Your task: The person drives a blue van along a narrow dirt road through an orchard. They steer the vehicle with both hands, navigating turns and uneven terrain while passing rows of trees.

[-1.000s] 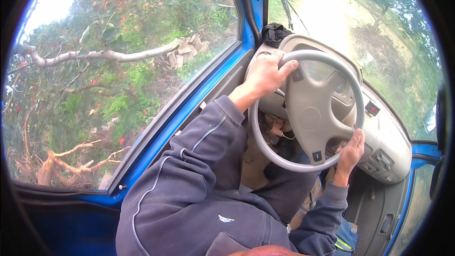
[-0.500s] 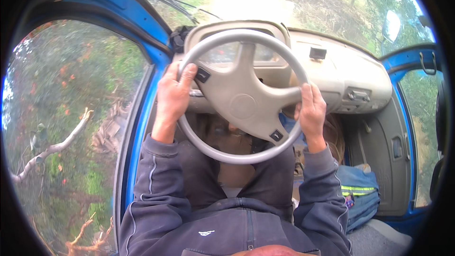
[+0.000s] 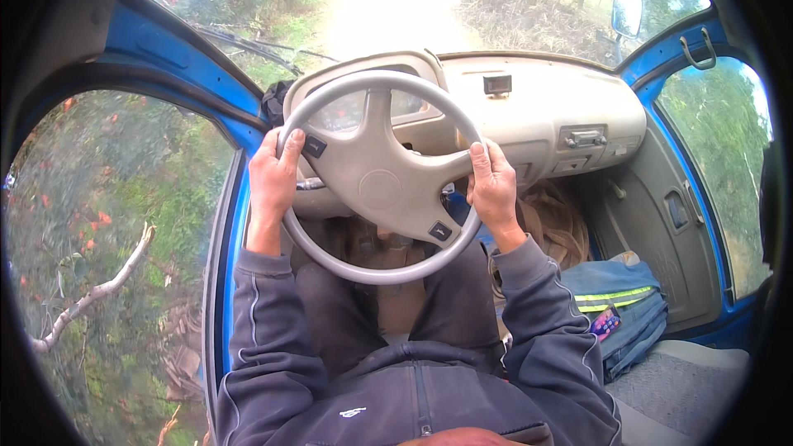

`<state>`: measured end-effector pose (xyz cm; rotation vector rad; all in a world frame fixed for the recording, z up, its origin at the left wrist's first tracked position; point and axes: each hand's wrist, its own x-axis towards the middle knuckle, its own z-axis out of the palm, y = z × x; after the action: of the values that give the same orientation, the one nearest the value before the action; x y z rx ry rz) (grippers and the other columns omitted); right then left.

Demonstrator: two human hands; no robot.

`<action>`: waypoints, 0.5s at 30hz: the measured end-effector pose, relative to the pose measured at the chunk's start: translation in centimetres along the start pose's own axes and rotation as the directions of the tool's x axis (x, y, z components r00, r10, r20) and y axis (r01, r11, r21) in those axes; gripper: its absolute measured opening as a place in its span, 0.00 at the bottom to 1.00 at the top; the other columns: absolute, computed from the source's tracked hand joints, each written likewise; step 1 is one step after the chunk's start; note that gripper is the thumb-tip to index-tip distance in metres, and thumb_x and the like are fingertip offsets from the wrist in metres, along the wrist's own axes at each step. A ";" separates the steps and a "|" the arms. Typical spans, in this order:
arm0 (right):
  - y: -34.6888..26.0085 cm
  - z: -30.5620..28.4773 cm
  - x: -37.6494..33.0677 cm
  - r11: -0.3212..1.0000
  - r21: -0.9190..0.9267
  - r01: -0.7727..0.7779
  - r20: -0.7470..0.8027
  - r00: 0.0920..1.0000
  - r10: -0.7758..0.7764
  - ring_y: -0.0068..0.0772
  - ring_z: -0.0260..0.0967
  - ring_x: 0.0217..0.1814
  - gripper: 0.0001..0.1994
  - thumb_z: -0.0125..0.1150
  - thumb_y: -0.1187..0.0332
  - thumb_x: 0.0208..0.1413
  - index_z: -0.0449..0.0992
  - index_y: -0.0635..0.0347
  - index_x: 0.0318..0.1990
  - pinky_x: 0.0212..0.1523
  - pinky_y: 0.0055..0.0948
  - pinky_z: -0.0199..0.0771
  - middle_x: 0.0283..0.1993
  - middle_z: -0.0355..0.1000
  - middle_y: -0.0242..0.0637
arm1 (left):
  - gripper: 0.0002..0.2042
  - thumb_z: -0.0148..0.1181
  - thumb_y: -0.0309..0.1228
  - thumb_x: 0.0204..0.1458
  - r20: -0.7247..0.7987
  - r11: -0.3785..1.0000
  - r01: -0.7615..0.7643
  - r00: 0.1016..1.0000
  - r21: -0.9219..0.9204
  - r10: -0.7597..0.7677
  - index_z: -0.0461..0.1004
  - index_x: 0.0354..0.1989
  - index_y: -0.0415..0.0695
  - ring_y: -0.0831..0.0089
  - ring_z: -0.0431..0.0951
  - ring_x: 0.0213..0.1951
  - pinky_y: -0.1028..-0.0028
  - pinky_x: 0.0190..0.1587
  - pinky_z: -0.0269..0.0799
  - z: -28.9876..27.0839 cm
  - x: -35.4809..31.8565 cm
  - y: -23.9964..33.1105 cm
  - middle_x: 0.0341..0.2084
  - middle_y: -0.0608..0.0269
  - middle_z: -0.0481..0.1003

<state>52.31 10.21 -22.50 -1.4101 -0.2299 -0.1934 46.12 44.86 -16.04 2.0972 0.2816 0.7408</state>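
Both my hands are closed round the rim of a grey steering wheel (image 3: 379,191). My left hand (image 3: 272,182) grips the upper left of the rim, its thumb lying along the inner side beside a small black horn button (image 3: 315,145). On the right side, where a spoke meets the rim, my right hand (image 3: 495,187) holds on with its thumb over the front. Behind the wheel, the instrument panel (image 3: 339,113) is partly hidden by the rim and spokes. My legs are below the wheel, and the pedal area is mostly hidden.
A cream dashboard (image 3: 545,83) carries a small dark device (image 3: 497,85). At my right lies a blue cloth item with a yellow reflective stripe (image 3: 615,300) on a grey seat (image 3: 677,392). The blue door frame (image 3: 236,239) is at my left. Outside are a pale track, bushes and a bare branch (image 3: 103,287).
The view has swung to the right, so the wheel and dashboard appear farther left. More of the passenger side shows. Both hands keep their grip on the wheel. The outside scenery has shifted.
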 end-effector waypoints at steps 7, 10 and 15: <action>-0.5 -0.1 0.1 1.000 -0.026 -0.008 -0.004 1.000 0.008 0.13 0.58 0.17 0.20 0.59 0.53 0.80 0.80 0.63 0.60 0.17 0.20 0.60 0.23 0.63 0.22 | 0.21 0.68 0.47 0.70 0.007 0.999 0.013 1.000 -0.033 -0.012 0.83 0.56 0.40 0.74 0.77 0.37 0.69 0.46 0.76 0.1 -0.3 0.3 0.33 0.61 0.82; -0.9 -0.1 0.4 0.997 -0.068 -0.036 -0.012 0.999 0.036 0.13 0.59 0.17 0.20 0.59 0.53 0.80 0.80 0.62 0.60 0.17 0.20 0.60 0.23 0.63 0.22 | 0.21 0.68 0.47 0.70 -0.012 0.998 0.006 1.000 -0.056 -0.007 0.84 0.56 0.40 0.74 0.77 0.38 0.69 0.46 0.76 0.1 -0.6 -0.5 0.34 0.60 0.82; -0.8 -0.2 0.7 0.996 -0.090 -0.027 0.012 1.000 0.029 0.13 0.59 0.17 0.21 0.59 0.53 0.80 0.79 0.64 0.62 0.17 0.21 0.59 0.23 0.65 0.21 | 0.21 0.69 0.47 0.69 -0.011 0.997 0.033 0.999 -0.071 -0.033 0.83 0.57 0.41 0.72 0.79 0.37 0.69 0.47 0.76 0.2 -1.1 -0.6 0.34 0.59 0.83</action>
<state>52.76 9.85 -21.60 -1.5031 -0.2141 -0.1732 45.41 44.61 -17.05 2.0174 0.2918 0.7335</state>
